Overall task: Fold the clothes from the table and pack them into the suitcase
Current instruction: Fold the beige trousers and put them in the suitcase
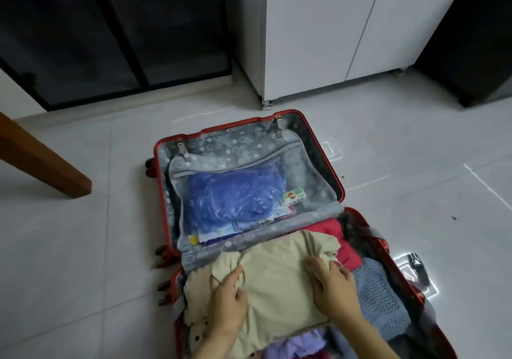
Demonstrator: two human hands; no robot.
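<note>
Open on the pale tiled floor lies a red hard-shell suitcase, one half behind the other. In the far half, a grey mesh zip divider covers a blue crinkled plastic bag. A small green-and-white packet sits near the divider's right edge. The near half holds the clothes. On top is a beige cloth garment, rumpled, reaching from the left edge of this half to past its middle. The left hand is on the garment's left part, fingers curled into a bunch of the cloth and grasping it. The right hand lies on the right part with fingers spread and nearly straight, pressing down and clasping nothing. Beneath the beige piece, a red fabric garment shows toward the far right corner. A grey-blue open-knit garment lies along the right edge and a lilac cloth at the near edge. Off the suitcase are a brown wooden table leg at left and a white cabinet beyond the far edge. A small black object on the floor at right is too blurred to identify.
</note>
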